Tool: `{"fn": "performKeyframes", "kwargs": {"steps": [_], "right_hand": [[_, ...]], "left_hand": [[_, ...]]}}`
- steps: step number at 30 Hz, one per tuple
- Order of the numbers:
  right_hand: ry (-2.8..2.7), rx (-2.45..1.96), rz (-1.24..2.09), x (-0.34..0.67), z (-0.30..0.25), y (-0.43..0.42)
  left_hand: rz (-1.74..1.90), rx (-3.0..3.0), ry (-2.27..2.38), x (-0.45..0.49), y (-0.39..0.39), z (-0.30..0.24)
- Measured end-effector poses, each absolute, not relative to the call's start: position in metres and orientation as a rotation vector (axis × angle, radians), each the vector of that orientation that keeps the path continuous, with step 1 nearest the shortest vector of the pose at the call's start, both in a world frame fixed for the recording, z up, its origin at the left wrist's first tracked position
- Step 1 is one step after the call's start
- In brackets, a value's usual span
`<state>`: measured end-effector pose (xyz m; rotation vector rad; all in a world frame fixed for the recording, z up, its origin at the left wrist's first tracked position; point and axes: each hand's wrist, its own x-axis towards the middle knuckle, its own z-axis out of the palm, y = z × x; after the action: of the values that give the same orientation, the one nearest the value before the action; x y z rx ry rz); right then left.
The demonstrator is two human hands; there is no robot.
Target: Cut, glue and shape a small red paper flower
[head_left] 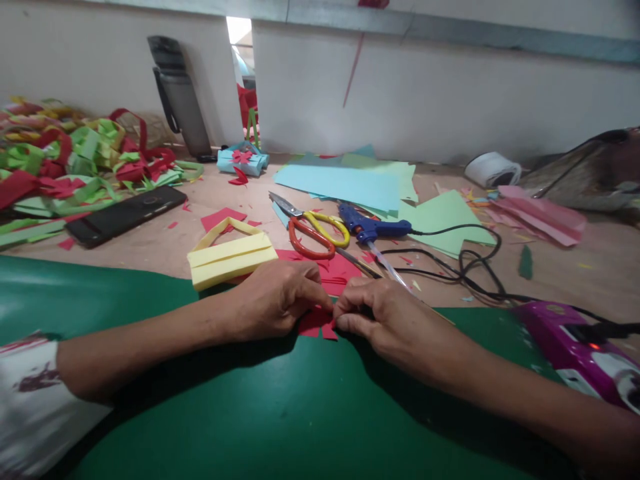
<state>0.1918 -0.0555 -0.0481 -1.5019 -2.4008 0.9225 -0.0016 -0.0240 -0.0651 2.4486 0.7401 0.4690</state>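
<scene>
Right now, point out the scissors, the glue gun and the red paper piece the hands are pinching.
scissors (311, 230), head view, on the pivot above the handles.
glue gun (370, 229), head view, on the blue body.
red paper piece (316, 323), head view, on the part showing below the fingers.

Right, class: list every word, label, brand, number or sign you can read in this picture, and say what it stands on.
None can be read.
Phone: dark face, no text visible.
Glue gun: no legible marking.
Purple device: a red light, no readable label.
Bottle: no lettering shows.
Red paper piece, pinched by the left hand and right hand: plain.
</scene>
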Motion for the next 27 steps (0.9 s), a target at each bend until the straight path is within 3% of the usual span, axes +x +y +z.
{"fn": "performKeyframes", "kwargs": {"steps": [7, 18, 27], "right_hand": [[-2.458, -1.475, 0.859, 0.189, -0.045, -0.057], [-2.499, -1.493, 0.768, 0.189, -0.041, -0.057], [-2.671, -1.297, 0.708, 0.203, -0.039, -0.054]], "left_hand": [[0.673, 2.398, 0.782, -0.009, -0.034, -0.070], [0.560, 2.643, 0.753, -0.015, -0.053, -0.079], [0.765, 2.842, 0.773, -0.013, -0.059, -0.080]]}}
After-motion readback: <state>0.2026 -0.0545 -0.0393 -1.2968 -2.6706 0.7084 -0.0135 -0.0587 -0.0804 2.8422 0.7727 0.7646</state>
